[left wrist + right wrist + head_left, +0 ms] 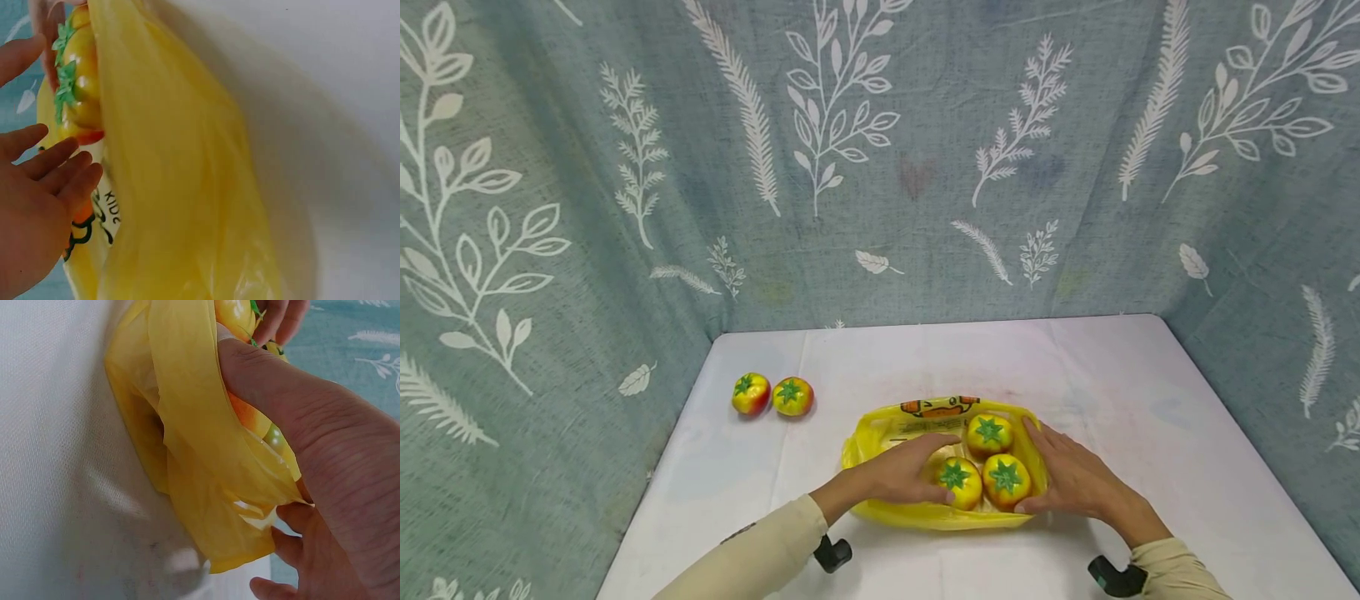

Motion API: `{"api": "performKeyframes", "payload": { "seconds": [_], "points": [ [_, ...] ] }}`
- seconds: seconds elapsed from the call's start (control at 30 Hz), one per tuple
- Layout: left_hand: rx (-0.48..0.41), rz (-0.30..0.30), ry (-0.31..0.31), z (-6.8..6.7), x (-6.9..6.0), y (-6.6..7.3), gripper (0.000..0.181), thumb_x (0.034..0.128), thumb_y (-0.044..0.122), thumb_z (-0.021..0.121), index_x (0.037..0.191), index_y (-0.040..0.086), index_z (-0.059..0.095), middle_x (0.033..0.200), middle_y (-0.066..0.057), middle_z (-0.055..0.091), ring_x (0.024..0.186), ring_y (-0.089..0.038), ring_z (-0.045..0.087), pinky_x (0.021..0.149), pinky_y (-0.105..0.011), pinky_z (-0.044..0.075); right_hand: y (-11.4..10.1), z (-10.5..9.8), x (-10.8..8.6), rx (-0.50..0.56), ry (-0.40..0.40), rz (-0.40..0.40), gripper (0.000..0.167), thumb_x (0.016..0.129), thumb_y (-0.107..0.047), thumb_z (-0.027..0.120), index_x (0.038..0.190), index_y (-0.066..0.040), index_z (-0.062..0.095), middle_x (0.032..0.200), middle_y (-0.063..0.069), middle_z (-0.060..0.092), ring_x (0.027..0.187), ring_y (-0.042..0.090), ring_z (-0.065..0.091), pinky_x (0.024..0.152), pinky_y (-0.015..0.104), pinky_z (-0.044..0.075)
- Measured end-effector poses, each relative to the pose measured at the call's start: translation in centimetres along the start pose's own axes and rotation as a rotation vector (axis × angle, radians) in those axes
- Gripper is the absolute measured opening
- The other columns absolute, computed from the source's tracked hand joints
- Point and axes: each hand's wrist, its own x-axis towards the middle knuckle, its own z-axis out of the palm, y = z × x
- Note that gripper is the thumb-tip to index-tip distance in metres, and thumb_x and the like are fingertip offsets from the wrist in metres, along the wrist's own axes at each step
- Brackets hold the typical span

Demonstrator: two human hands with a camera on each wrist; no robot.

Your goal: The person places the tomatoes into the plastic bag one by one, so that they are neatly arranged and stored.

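Observation:
A yellow plastic bag [887,512] lies on the table with its mouth spread open. Inside its right part sit three glossy yellow-red persimmon-like fruits: a back one [989,434], a front left one [958,482] and a front right one [1007,481], green leaf caps up. My left hand [906,471] reaches over the bag's mouth beside the front left fruit, fingers extended and apart in the left wrist view. At the bag's right end, my right hand [1078,475] spreads along the rim, thumb by the front right fruit. The bag's edge touches its fingers in the right wrist view.
Two more such fruits, one on the left [751,394] and one beside it [793,396], lie on the white table [760,492] at the back left. A green-grey leaf-patterned cloth [925,275] hangs behind and on both sides.

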Motion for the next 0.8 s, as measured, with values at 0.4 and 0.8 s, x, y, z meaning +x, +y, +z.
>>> {"api": "performKeyframes", "payload": {
  "seconds": [0.4, 0.8],
  "points": [
    [-0.011, 0.010, 0.069, -1.9, -1.5, -0.4, 0.075, 0.0946, 0.051, 0.065, 0.157, 0.019, 0.037, 0.157, -0.001, 0.041, 0.142, -0.024, 0.041, 0.114, -0.047, 0.037, 0.1, 0.1, 0.2, 0.011, -0.009, 0.020, 0.133, 0.064, -0.071, 0.082, 0.158, 0.004, 0.023, 0.155, 0.032, 0.033, 0.137, 0.050, 0.039, 0.108, 0.067, 0.034],
    [-0.118, 0.078, 0.255, -4.4, -3.2, -1.6, 0.072, 0.0973, 0.044, 0.065, 0.155, 0.010, 0.037, 0.154, -0.008, 0.044, 0.137, -0.030, 0.047, 0.110, -0.050, 0.041, 0.1, 0.1, 0.1, 0.021, -0.009, 0.018, 0.132, 0.065, -0.070, 0.082, 0.158, 0.004, 0.023, 0.156, 0.031, 0.033, 0.137, 0.051, 0.039, 0.108, 0.068, 0.034]
  ]
}}
